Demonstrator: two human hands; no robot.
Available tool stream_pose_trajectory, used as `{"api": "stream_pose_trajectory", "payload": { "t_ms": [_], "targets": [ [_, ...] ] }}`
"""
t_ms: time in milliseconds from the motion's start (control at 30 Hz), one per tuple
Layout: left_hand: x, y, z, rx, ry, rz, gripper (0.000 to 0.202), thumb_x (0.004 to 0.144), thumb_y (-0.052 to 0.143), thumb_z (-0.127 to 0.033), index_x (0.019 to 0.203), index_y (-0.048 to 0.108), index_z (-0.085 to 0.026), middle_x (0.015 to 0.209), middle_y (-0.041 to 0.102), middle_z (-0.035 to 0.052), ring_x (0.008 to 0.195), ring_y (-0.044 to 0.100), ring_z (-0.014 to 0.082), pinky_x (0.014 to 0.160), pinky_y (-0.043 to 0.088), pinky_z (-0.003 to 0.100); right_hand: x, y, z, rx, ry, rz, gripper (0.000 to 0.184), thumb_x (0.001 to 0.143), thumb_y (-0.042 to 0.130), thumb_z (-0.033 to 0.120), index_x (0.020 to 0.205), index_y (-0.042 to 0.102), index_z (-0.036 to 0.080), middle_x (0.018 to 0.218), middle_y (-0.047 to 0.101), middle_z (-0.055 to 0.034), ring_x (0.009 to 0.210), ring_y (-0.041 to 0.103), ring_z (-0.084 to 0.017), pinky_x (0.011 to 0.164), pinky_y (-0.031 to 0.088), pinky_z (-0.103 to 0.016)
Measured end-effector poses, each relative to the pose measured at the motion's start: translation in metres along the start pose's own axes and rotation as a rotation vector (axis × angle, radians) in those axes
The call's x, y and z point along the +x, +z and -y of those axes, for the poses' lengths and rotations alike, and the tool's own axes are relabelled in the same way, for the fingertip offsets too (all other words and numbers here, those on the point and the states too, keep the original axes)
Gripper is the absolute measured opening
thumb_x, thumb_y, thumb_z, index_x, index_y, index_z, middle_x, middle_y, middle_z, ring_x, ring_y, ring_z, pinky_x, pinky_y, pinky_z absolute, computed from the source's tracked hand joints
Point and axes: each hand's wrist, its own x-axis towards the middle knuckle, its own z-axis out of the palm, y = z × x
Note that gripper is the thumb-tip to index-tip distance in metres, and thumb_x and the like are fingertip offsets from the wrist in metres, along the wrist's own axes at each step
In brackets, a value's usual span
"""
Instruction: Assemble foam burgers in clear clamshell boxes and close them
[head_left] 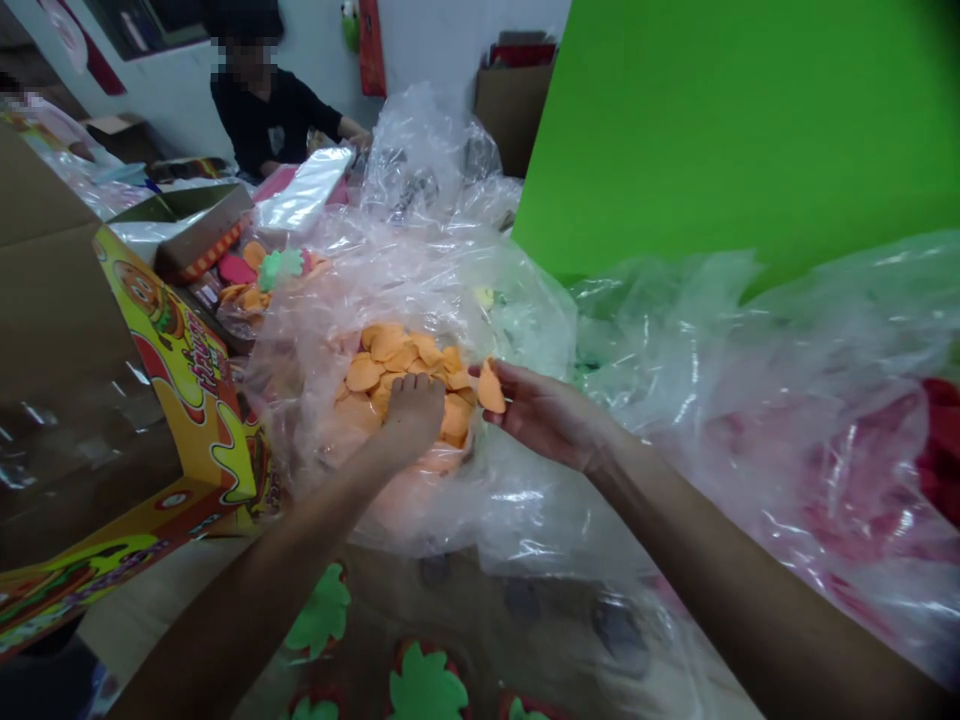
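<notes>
Honestly, go slow pinching one orange foam piece in right hand, 3 o'clock of pile; can't tell left hand grip.

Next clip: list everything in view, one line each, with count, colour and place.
clear bag: one, transparent, centre
orange pieces: many, orange, piled inside that bag
single orange piece: one, orange, pinched just right of the pile
green leaf shapes: several, green, bottom edge
printed box: one, yellow and red, left
green board: one, bright green, upper right
second bag: one, clear with red contents, right
co-worker: one, black top, far back
left hand: one, curled on the orange pile
right hand: one, holding the single piece
</notes>
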Motion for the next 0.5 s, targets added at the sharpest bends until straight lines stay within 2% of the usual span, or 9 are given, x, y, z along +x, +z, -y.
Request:
{"api": "stream_pose_trajectory", "payload": {
  "t_ms": [100,233,333,400,500],
  "targets": [
    [0.000,-0.004,-0.003,0.034,-0.056,0.007,0.034,0.086,0.047,-0.023,0.115,0.050,-0.006,0.119,0.054,0.0202,0.112,0.046,0.0314,0.092,0.034,0.040,-0.002,-0.002,-0.004,0.003,-0.031,-0.072,0.008,0.078,0.058,0.008,0.074,0.059,0.016,0.071,0.063,0.0011,0.058,0.056,-0.005,0.046,0.042,-0.014],
    [0.010,-0.008,-0.009,0.058,-0.137,0.032,0.030,0.087,0.039,-0.014,0.112,0.053,-0.004,0.115,0.057,0.0218,0.112,0.048,0.0310,0.092,0.034,0.040,0.005,-0.007,-0.012,-0.009,-0.091,-0.176,0.012,0.078,0.061,0.007,0.076,0.055,0.017,0.070,0.064,0.0016,0.059,0.059,-0.007,0.046,0.045,-0.014],
    [0.017,-0.008,-0.012,0.049,-0.194,0.039,0.030,0.087,0.038,-0.012,0.111,0.053,-0.005,0.117,0.055,0.0224,0.112,0.049,0.0315,0.090,0.036,0.042,0.008,-0.010,-0.014,-0.012,-0.120,-0.212,0.013,0.077,0.063,0.006,0.080,0.057,0.017,0.073,0.066,0.0014,0.062,0.061,-0.007,0.052,0.049,-0.015],
    [0.016,-0.007,-0.009,0.029,-0.194,0.048,0.029,0.085,0.045,-0.017,0.110,0.054,-0.005,0.117,0.054,0.0227,0.112,0.049,0.0328,0.088,0.038,0.042,0.008,-0.012,-0.014,-0.009,-0.128,-0.216,0.012,0.077,0.060,0.003,0.079,0.060,0.016,0.076,0.066,0.0007,0.065,0.061,-0.006,0.059,0.051,-0.015],
    [0.004,-0.006,-0.001,-0.023,-0.101,0.048,0.031,0.078,0.056,-0.017,0.108,0.055,-0.008,0.116,0.055,0.0188,0.111,0.050,0.0310,0.090,0.038,0.041,0.003,-0.013,-0.012,-0.007,-0.126,-0.227,0.013,0.078,0.058,0.002,0.074,0.061,0.014,0.074,0.066,0.0003,0.065,0.061,-0.006,0.064,0.051,-0.015]
  ]
}}
